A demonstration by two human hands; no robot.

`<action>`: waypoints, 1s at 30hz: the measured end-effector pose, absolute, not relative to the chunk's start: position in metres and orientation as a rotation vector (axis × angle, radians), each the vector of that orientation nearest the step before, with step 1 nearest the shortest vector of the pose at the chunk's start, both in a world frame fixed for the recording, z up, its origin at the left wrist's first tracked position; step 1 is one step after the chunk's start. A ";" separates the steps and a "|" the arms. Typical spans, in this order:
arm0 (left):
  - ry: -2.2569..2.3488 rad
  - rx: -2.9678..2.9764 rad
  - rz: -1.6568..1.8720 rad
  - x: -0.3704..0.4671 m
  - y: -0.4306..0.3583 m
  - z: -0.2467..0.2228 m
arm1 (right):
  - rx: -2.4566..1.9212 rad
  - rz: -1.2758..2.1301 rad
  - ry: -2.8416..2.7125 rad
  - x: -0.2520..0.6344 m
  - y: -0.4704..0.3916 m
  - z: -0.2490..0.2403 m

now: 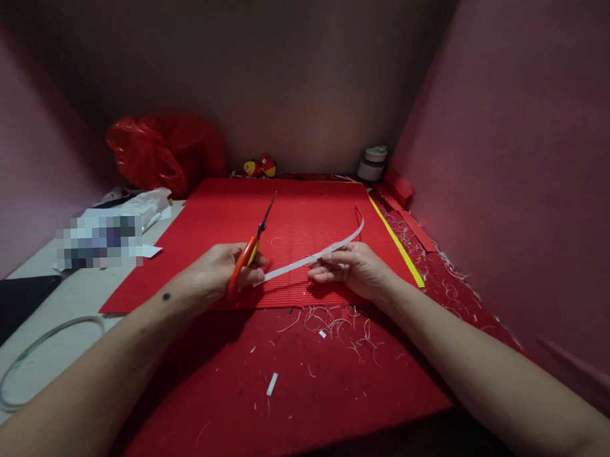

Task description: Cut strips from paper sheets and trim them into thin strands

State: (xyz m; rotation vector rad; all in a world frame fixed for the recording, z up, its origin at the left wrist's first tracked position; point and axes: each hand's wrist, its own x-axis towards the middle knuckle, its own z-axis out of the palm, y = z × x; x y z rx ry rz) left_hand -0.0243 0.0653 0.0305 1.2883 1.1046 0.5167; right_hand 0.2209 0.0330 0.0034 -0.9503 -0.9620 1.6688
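Head view: looks down on a dark red cloth (215, 391) with a ribbed red sheet (304, 198) laid across the middle, probably flat there for working room under both hands. Shows a red plastic bag (147, 154) at 10 o'clock, set back by the wall, and a pale canister (371, 169) at 2 o'clock, likewise well out of reach of the work. Takes in the left hand (204, 275) at 8 o'clock and the right hand (364, 270) at 4 o'clock, both low over the near part of the sheet. Closed around the orange-handled scissors (243, 262) on the left, blades together and aimed toward 12 to 1 o'clock, likely turned away to leave the fingertips free. Lightly pinched on the right: a narrow white strip (296, 263), slanting from the left fingertips up to the right ones and curling beyond toward 1 o'clock. Cannot tell whether pinched or merely touched at the left end. Perhaps supported near both hands to steady such a limp length. Reaching inward from 7 and 5 o'clock with both forearms, wrists nearly straight, fingers bent toward each other. Lying at 3 o'clock, a yellow strip (398, 244) along the sheet's edge; near 6 to 7 o'clock, a small white scrap (272, 383).
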 end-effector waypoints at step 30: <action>1.217 1.329 0.495 -0.031 0.061 0.046 | -1.005 1.491 -0.824 0.226 0.035 0.008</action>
